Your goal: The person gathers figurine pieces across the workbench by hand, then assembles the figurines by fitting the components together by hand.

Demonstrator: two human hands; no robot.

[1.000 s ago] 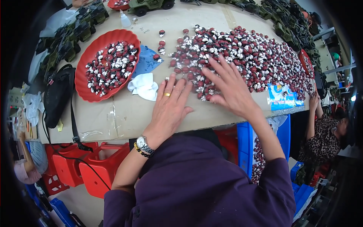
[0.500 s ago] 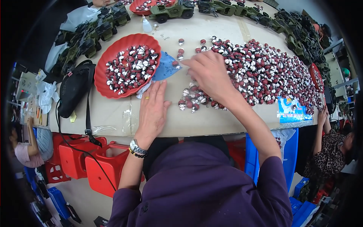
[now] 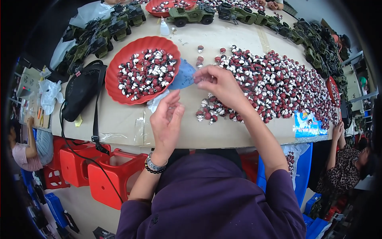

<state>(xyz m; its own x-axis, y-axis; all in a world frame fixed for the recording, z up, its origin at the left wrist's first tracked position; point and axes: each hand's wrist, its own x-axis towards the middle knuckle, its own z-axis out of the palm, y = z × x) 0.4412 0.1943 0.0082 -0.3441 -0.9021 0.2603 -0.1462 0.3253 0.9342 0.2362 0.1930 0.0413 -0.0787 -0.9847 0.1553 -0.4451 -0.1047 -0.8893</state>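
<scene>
The tabletop (image 3: 207, 135) carried a broad heap of small red, black and white pieces (image 3: 270, 83), with a scalloped red dish (image 3: 112, 77) of more at left. The left hand (image 3: 165, 125) stood near the dish, palm inward, fingers loosely curled around nothing visible. The right hand (image 3: 219, 85) arched left of the heap, wrist bent. A blue-and-white packet (image 3: 308, 127) bore printed lettering. Beside a blue sheet (image 3: 182, 73), right thumb and fingertips pinched one reddish piece (image 3: 197, 80).
</scene>
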